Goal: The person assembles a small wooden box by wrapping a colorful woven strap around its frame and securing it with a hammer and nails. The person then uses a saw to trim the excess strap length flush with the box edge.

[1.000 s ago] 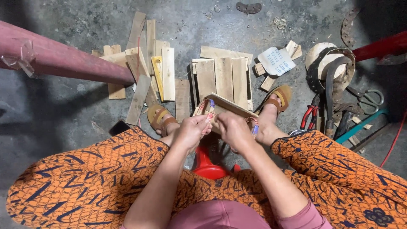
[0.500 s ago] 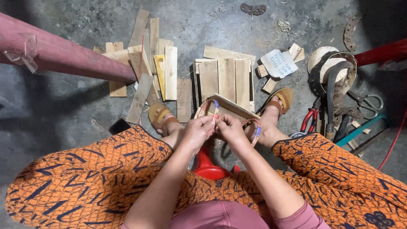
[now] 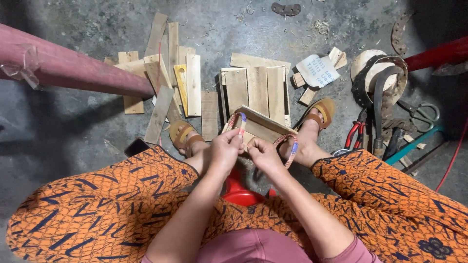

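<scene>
I sit on a low red stool (image 3: pixel 240 192), looking down between my knees. Both hands meet over a small wooden board (image 3: pixel 261 125) held just above the floor. My left hand (image 3: pixel 225 150) pinches its near left edge, where a pink-and-blue strap loop (image 3: pixel 237 119) curves up. At the near right side, my right hand (image 3: pixel 263 155) grips the board, with a second strap loop (image 3: pixel 291 148) hanging beside it. My sandalled feet (image 3: pixel 319 114) rest on the concrete either side.
Several flat wood slats (image 3: pixel 253 85) and loose planks (image 3: pixel 168 73) lie ahead. A thick pink pipe (image 3: pixel 73 68) crosses the upper left. At right: red-handled pliers (image 3: pixel 355 134), scissors (image 3: pixel 421 112), a strap-wrapped round block (image 3: pixel 378 73), a paper note (image 3: pixel 319 70).
The hands and the board have shifted slightly toward me; both strap loops now show more clearly at the board's two sides. The grip is unchanged.
</scene>
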